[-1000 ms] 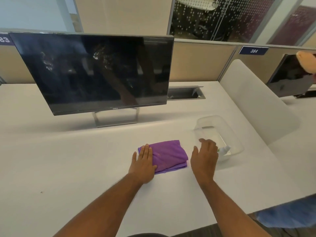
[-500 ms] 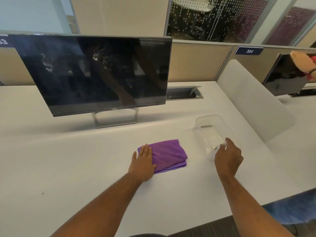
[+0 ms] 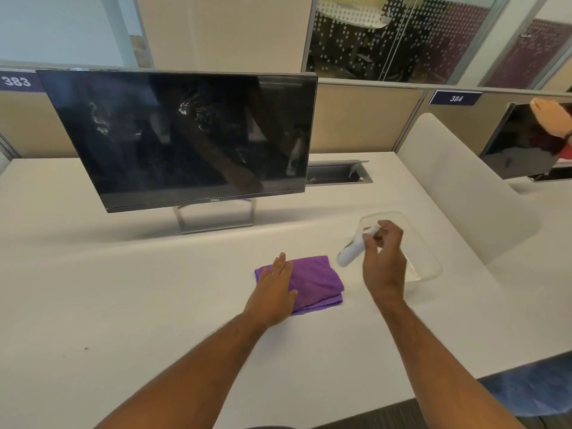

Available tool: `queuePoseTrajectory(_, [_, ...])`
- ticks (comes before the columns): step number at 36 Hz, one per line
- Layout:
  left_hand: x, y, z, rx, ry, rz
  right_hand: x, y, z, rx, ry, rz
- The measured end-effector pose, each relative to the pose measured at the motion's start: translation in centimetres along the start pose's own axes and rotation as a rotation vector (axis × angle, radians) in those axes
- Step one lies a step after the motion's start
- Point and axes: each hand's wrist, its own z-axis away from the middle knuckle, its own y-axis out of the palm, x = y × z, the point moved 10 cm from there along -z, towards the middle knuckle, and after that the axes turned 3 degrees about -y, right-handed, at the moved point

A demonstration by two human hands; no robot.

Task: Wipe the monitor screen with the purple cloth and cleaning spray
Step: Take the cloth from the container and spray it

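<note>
Left hand (image 3: 275, 289) lay flat, fingers spread, on the left part of the folded purple cloth (image 3: 312, 281) on the white table (image 3: 123, 289). Right hand (image 3: 382, 258), just right of the cloth, gripped a small white spray bottle (image 3: 354, 247) tilted above the near rim of a clear plastic tub (image 3: 430, 267). Farther back stood the monitor (image 3: 179, 137), its dark screen smeared.

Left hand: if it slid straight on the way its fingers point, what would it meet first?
The left hand lies flat on the purple cloth, fingers pointing toward the monitor. Past the cloth's far edge the desk looks bare up to the monitor's stand, probably.
</note>
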Motion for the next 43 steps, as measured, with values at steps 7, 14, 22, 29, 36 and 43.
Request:
queuePoseTrajectory(7, [-1.0,-0.2,0.1,-0.019,0.010,0.149,0.3,5.2,3.3,0.188,0.071,-0.114])
queuePoseTrajectory(14, [-1.1,-0.3,0.7,-0.038,0.027,0.223,0.1,7.5,4.8,0.210,0.180,-0.240])
queuePoseTrajectory(22, [-1.3,-0.7,1.2,-0.065,-0.009,0.275,0.1,9.7,7.3,0.418,0.252,-0.303])
queuePoseTrajectory(29, [-2.5,0.6,1.6,0.081,0.090,0.266,-0.7,9.9,8.4,0.487,0.211,-0.117])
queuePoseTrajectory(36, [0.9,-2.5,1.4,-0.167,0.054,-0.088,-3.6,7.9,9.8,0.540,0.161,0.111])
queuePoseTrajectory(43, [4.5,-0.4,1.4,0.031,-0.069,-0.171,-3.9,8.2,10.6,0.595,0.093,0.215])
